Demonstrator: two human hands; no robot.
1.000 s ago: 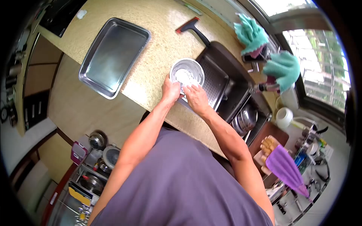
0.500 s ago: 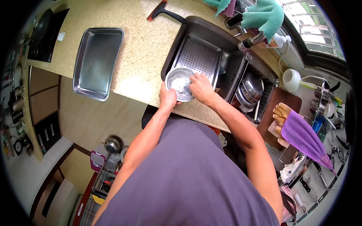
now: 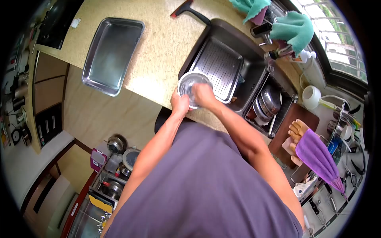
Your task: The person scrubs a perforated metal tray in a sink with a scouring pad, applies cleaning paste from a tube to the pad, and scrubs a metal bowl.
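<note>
A small round metal bowl (image 3: 187, 84) sits at the front edge of the sink, overlapping the corner of the perforated tray from my viewpoint. My left hand (image 3: 180, 103) grips its near left rim, with the thumb over the edge and the fingers around the outer wall. Inside the bowl is my right hand (image 3: 203, 95), smeared by motion, so its fingers and anything in them do not show clearly. Wet, whitish streaks line the bowl's inner surface. Beyond it, the perforated metal tray (image 3: 220, 63) lies in the dark sink (image 3: 254, 59).
A rectangular metal pan (image 3: 113, 57) lies on the counter at left, its near end past the edge. A squeegee (image 3: 192, 12) rests behind the sink. Stacked pots (image 3: 270, 99) fill the rack at right, beside a brown board (image 3: 291, 123) and a purple towel (image 3: 317, 154).
My right hand has moved from the bowl's right side towards its middle. My left hand keeps its hold on the rim. The whole view has shifted slightly.
</note>
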